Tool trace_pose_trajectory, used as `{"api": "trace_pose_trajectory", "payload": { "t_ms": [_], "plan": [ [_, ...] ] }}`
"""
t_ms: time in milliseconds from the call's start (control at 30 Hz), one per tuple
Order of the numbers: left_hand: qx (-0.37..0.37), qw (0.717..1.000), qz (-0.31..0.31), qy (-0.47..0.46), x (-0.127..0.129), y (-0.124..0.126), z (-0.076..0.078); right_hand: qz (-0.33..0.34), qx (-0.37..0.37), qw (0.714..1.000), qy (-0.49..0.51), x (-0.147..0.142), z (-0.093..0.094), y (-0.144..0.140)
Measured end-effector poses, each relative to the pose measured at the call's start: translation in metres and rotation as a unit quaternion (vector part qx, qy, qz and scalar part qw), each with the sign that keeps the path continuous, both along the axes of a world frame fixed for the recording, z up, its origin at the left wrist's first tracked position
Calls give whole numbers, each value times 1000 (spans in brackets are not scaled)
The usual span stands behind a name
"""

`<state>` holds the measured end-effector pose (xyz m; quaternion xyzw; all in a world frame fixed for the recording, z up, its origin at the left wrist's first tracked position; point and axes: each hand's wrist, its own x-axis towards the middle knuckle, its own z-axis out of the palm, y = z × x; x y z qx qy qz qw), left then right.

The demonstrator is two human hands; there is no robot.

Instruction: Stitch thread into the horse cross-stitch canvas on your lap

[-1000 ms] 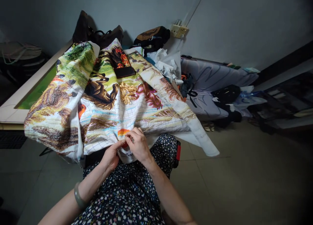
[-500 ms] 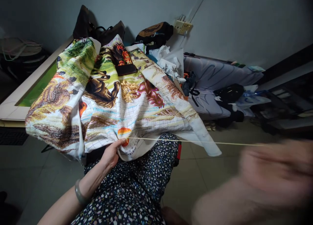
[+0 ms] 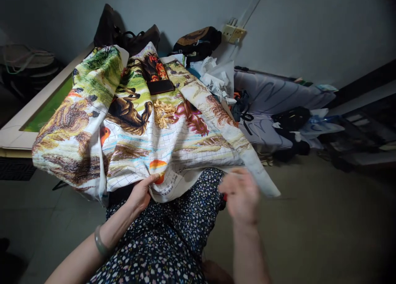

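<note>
A large cross-stitch cloth [image 3: 173, 139] with horses, green and brown patches and a printed grid lies over my lap and a table. My left hand [image 3: 140, 193] grips the cloth's near edge, with the thumb beside an orange stitched patch [image 3: 157, 165]. My right hand [image 3: 240, 196] is blurred with motion, a little to the right of the cloth's hem above my floral-print lap [image 3: 167, 238]. Its fingers are pinched together on a pale thread that is too thin to make out in the blur. A green bangle [image 3: 99, 242] sits on my left wrist.
A dark flat case [image 3: 160, 86] rests on the cloth's far part. Behind it are dark bags [image 3: 196, 43], white crumpled fabric [image 3: 216, 76] and a wall socket [image 3: 234, 31]. A framed green picture [image 3: 46, 111] lies left. Grey cushions and clutter [image 3: 278, 111] are on the right, on a tiled floor.
My right hand left the stitching spot, drew a long pale thread far out to the right, and has now swung back toward the cloth. My left hand stayed on the cloth's edge.
</note>
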<state>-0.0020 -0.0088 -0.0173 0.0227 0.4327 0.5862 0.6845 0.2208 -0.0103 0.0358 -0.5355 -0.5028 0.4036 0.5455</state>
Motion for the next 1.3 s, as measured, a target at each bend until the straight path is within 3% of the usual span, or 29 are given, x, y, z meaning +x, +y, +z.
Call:
{"api": "trace_pose_trajectory", "payload": {
  "t_ms": [100,167,267,367,700,967,1167,1300],
  "plan": [
    [8,1000,-6,6,-1,0,1,134,-79,988,-5,-47,-17,-10],
    [3,1000,-16,11,-1,-1,1,187,-88,977,-49,-76,-27,-9],
    [-1,1000,-22,15,-1,-2,2,160,-32,978,-131,-96,-33,-3],
    [1,1000,-21,13,-1,-2,2,150,-8,975,-164,-96,-32,2],
    [4,1000,-10,23,0,-2,3,142,-16,975,-168,-100,-33,4],
    [-9,999,-16,27,0,-1,2,110,2,966,-234,-107,-28,2],
    [-9,1000,-12,27,0,0,0,119,-78,983,-118,-110,-35,-1],
    [-21,1000,0,23,1,2,2,112,-84,987,-80,-107,-39,0]
  ]
}}
